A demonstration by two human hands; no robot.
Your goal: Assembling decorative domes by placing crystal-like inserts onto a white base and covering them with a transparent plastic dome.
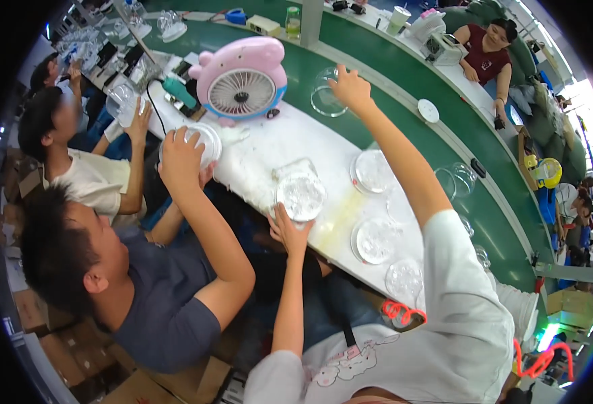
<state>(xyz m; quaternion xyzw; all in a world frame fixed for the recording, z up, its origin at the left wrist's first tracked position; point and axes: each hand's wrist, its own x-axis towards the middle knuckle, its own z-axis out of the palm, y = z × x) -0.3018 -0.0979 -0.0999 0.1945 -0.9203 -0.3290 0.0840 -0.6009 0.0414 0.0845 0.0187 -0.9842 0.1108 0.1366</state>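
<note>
White table (330, 151) carries a pink fan (259, 57) beside the green belt (502, 236); left hand (290, 230) touches a clear dish (301, 196), right hand (352, 89) a clear bowl (324, 99); whether they grip, I cannot tell.

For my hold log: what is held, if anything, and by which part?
Left grip: at the near rim of a round, whitish piece. Right grip: at the right edge of a clear cover. Whether either is held cannot be told.

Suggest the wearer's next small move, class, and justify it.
Probably the right hand should secure the clear cover: its fingers overlap the cover above the green surface, though the grip is unclear, while the left hand is at the near edge of the round piece over the white table.
</note>
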